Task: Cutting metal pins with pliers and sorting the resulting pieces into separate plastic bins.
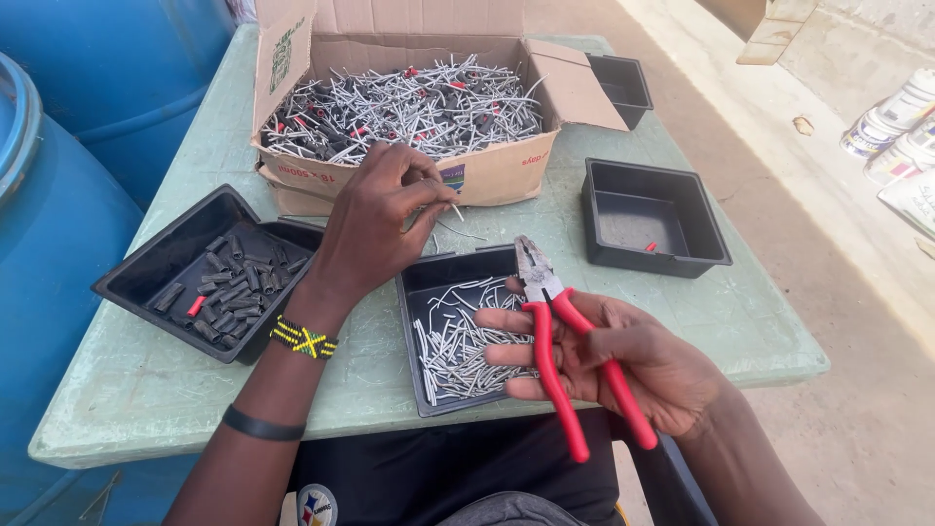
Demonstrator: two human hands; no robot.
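1. While our left hand (375, 219) pinches a thin metal pin (456, 210) between thumb and fingertips just in front of the cardboard box (487, 170), our right hand (623, 356) is closed around the red handles of the pliers (560, 336), whose jaws stand nearly shut and point up toward that box
2. We judge the step in hand to be bringing a pin from the box to the pliers; the next move calls for opening the jaws a little and lining the pin up between them
3. Nearer us than the box, under the pliers, lies a black tray of bare pins (458, 341)
4. Left of that, also nearer than the box, a black tray of dark sleeves (209, 273) sits
5. Right of the box stands a nearly empty black tray (648, 219), all on a pale green table (146, 390)
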